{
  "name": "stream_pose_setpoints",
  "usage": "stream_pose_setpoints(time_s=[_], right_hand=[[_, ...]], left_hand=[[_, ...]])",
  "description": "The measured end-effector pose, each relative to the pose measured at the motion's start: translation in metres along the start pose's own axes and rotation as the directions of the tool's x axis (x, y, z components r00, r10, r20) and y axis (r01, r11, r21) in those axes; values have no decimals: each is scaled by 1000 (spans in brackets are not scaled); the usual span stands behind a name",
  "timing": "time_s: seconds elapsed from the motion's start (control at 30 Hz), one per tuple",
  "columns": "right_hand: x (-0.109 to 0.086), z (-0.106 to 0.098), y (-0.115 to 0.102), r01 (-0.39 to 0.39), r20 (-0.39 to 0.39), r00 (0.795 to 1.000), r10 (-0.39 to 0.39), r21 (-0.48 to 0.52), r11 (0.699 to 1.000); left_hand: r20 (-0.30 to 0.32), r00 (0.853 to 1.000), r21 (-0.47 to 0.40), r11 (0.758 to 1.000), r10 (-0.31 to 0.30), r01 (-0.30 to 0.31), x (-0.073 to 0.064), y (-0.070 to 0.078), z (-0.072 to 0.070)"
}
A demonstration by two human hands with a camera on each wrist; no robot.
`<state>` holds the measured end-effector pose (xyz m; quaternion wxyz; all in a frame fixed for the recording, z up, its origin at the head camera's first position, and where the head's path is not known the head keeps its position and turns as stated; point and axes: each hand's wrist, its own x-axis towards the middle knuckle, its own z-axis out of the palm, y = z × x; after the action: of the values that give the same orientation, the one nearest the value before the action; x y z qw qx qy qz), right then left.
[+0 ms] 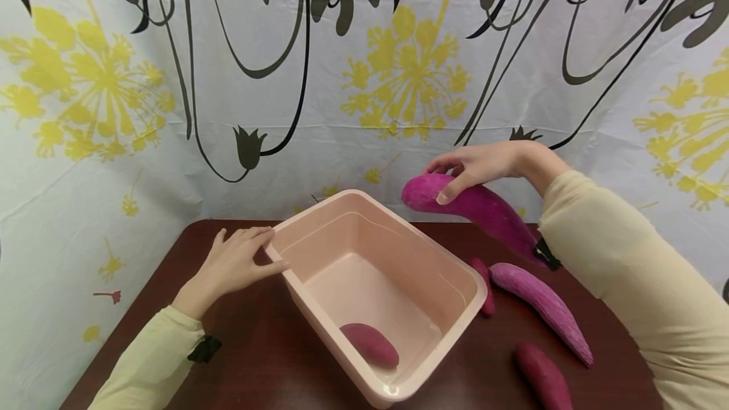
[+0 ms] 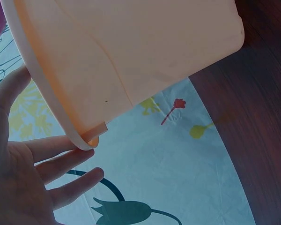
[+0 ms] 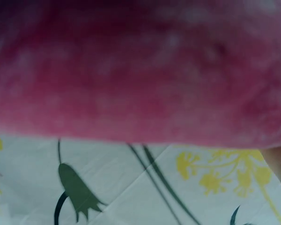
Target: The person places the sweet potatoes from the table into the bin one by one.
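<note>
Hanging outside tub rim (image 1: 407, 226): purple vegetable (image 1: 491, 211)

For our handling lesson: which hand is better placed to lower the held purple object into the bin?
Probably the right hand: it holds the purple object aloft, while the left hand touches the bin's rim.

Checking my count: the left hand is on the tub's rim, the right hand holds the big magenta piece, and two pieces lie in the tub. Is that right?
The count is wrong: the head view shows one piece in the tub, not two. The left hand is on the rim and the right hand holds the big magenta piece.
</note>
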<state>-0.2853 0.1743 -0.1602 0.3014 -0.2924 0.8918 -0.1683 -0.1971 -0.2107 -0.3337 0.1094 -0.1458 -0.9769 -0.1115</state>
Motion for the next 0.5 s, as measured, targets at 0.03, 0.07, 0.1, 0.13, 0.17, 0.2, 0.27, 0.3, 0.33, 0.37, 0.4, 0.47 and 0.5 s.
stream_pose_setpoints(time_s=[0.03,0.07,0.1,0.13,0.17,0.2,0.27,0.3,0.33,0.37,0.4,0.47,0.5], right_hand=[[3,0,-3,4,0,1000,-4,-5,1000],[6,0,-6,9,1,1000,-9,-8,1000],[9,-1,-9,16,4,1000,-16,-10,1000],[12,-1,-12,24,7,1000,-24,-10,1000],[15,0,-16,33,7,999,-33,-12,999],[18,0,-19,41,9,999,-41,-9,999],[24,1,-25,53,16,998,-53,2,999],[27,2,-28,60,19,998,-60,5,998],[29,3,-30,68,18,998,-68,4,998],[32,3,-33,74,21,997,-74,6,997],[35,4,-35,80,25,996,-80,3,997],[40,6,-40,91,32,995,-90,-5,996],[43,6,-42,94,34,995,-94,-7,996]], left_hand=[[0,1000,0,1000,0,0,0,0,0],[0,1000,-1,1000,-1,1,0,0,0],[0,1000,-2,1000,-1,1,0,-1,0],[-1,1000,-2,1000,-1,1,0,-1,0],[-2,1000,-3,1000,-1,1,0,-1,0],[-2,1000,-3,1000,-1,1,0,-1,0],[-4,1000,-6,1000,-1,1,0,-1,1],[-3,1000,-6,1000,0,0,0,-1,1],[-3,1000,-7,1000,0,0,0,-2,1],[-2,1000,-9,1000,0,0,0,-2,1],[-2,1000,-9,1000,0,0,0,-2,1],[-1,1000,-10,1000,0,0,0,-2,1],[-1,1000,-10,1000,0,0,0,-2,1]])
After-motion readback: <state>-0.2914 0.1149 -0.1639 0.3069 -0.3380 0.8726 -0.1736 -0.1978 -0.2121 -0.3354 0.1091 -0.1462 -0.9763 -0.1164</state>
